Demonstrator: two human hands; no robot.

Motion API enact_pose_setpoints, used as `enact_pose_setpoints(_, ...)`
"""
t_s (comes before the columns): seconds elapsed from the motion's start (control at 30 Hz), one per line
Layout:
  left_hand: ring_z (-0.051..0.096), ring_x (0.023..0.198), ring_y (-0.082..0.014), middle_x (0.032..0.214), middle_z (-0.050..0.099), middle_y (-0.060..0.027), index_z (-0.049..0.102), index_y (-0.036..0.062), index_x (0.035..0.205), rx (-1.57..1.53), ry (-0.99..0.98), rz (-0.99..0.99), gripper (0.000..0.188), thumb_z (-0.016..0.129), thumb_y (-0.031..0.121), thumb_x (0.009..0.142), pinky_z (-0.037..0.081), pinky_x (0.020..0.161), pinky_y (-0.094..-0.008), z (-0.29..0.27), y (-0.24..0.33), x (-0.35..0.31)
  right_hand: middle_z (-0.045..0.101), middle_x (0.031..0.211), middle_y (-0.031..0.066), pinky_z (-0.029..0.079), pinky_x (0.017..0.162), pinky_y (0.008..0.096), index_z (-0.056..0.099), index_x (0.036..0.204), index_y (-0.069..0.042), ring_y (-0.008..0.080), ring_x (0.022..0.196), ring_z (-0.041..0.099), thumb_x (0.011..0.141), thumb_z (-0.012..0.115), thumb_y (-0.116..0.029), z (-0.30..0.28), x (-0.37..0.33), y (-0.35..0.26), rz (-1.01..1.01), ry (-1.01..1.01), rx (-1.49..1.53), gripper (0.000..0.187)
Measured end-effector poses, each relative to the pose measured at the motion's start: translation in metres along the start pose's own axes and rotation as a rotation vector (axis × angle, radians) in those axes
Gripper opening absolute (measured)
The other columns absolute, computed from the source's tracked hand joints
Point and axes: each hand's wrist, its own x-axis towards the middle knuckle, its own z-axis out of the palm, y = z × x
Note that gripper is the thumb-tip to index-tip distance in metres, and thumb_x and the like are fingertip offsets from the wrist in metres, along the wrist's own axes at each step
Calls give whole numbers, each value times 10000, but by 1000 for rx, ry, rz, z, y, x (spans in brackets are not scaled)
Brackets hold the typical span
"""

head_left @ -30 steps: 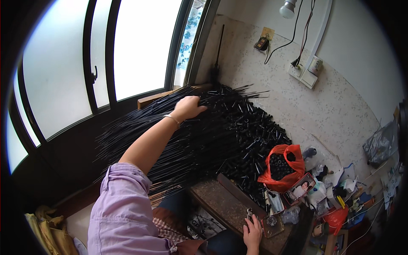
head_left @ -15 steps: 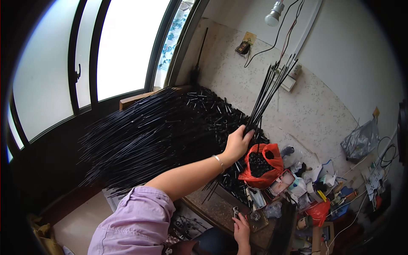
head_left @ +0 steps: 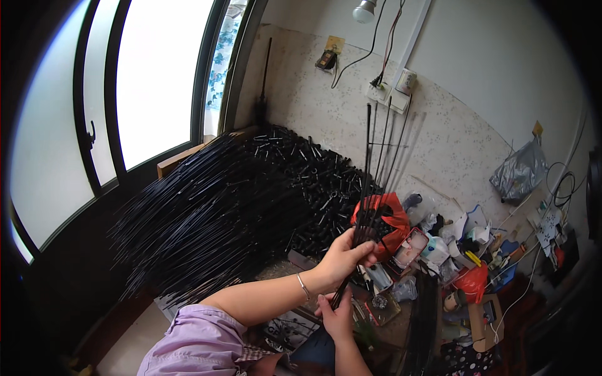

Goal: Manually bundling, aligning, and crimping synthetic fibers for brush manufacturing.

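My left hand (head_left: 346,254) is closed round a bundle of thin black rods (head_left: 364,233), held upright with their upper ends fanned apart. Just below, the fingers of my right hand (head_left: 337,318) close on the lower ends of the same bundle. Left of my hands lies a large heap of long thin black rods (head_left: 194,213), side by side. Beyond it spreads a pile of short black tubular pieces (head_left: 307,169). A red plastic bag (head_left: 395,216) with black pieces stands behind the bundle, partly hidden by it.
Clutter crowds the right side: a clear-topped box (head_left: 411,247), a clear plastic bag (head_left: 404,289), another red bag (head_left: 473,282) and a cardboard box (head_left: 486,323). A grey bag (head_left: 520,172) hangs on the wall. A window (head_left: 160,75) is at left, a light bulb (head_left: 364,11) above.
My left hand has come down and nearer with the rods. My right hand, earlier apart with a small metal piece at its fingertips, has risen to the bundle's lower ends. The view has shifted.
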Motion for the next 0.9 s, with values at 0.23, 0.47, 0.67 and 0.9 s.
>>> enact_pose_setpoints(0.23, 525, 773, -156, 905, 518, -105, 426, 4, 994, 162, -103, -381, 266, 446, 161, 780, 432, 683, -262, -28, -2, 8, 414, 613, -2, 269, 362, 156, 396, 932, -49, 44, 419, 346, 758, 476, -97, -13, 8, 8, 298, -179, 668, 198)
enact_pose_setpoints(0.47, 528, 682, -98, 753, 553, -55, 497, 10, 837, 517, -61, -316, 204, 433, 198, 789, 444, 606, -216, -38, -8, 34, 409, 541, 13, 246, 340, 149, 422, 833, -17, 49, 374, 319, 789, 431, -153, -34, 33, 4, 262, -40, 555, 144)
enact_pose_setpoints(0.67, 469, 562, -46, 647, 521, -18, 468, 27, 721, 620, -135, -274, 117, 499, 136, 754, 381, 474, -177, -34, -14, 52, 436, 553, -4, 306, 405, 153, 400, 743, -36, 44, 453, 395, 800, 409, -144, -49, 52, 7, 197, -15, 569, 122)
enact_pose_setpoints(0.9, 383, 475, -55, 563, 426, 22, 465, 25, 798, 696, 198, -154, 141, 403, 152, 795, 315, 429, -170, -49, -12, 119, 431, 527, 11, 302, 366, 161, 409, 837, -32, 58, 387, 376, 815, 353, -123, -91, 84, 8, 89, 218, 437, 109)
